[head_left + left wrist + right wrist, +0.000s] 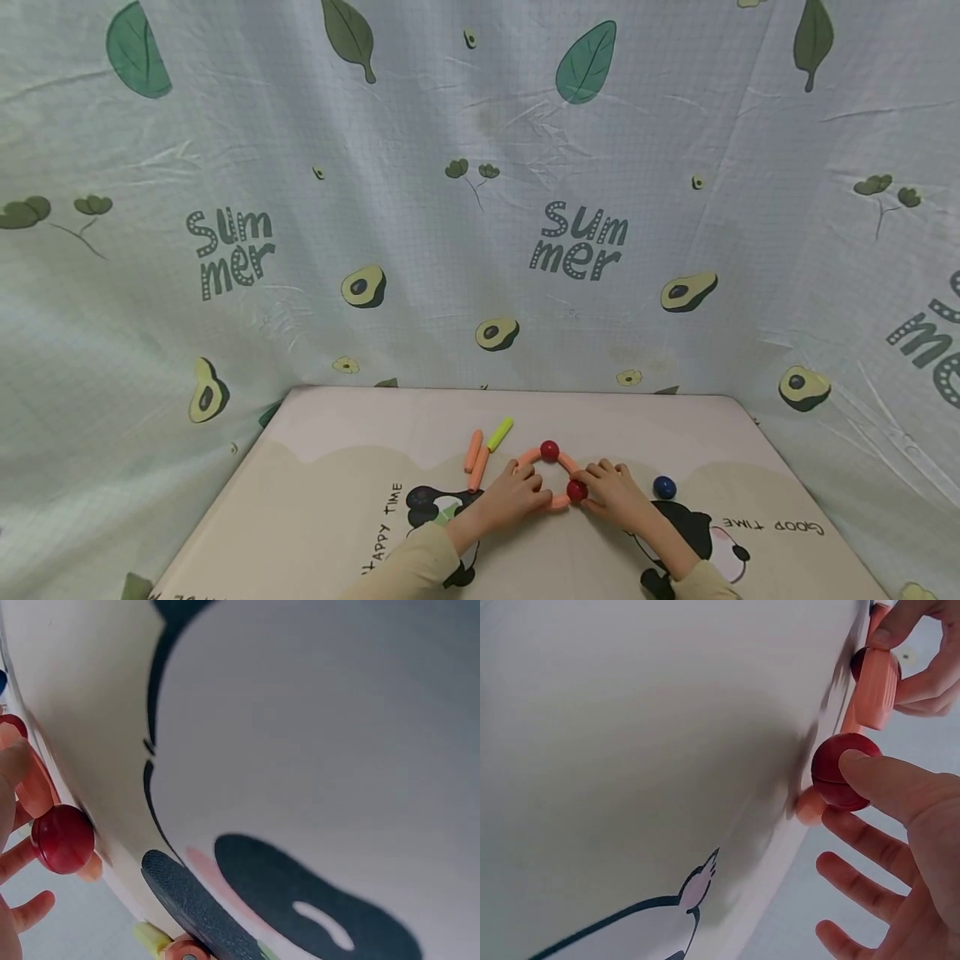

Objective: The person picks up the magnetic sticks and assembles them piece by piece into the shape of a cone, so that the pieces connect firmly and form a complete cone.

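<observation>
Right hand [615, 494] on the ball, thumb laid over the near red ball [577, 490] and a fingertip beneath, the other fingers spread wide! Across from it, the left hand [517, 493] has a narrow pinch, thumb on the end of a ribbed orange rod [876, 697]. And here sits the ring [529, 456], rods and balls between both hands on the table [337, 467], a far red ball [550, 451] at its top (whether it closes under the left hand, I can't tell). Looks light and stiff, plastic or wood perhaps, hardly fragile; those glossy balls may slip and roll, so cup one from opposite sides and take the rod by its ribbed middle. The joints look like the weak spots: support both sides!
</observation>
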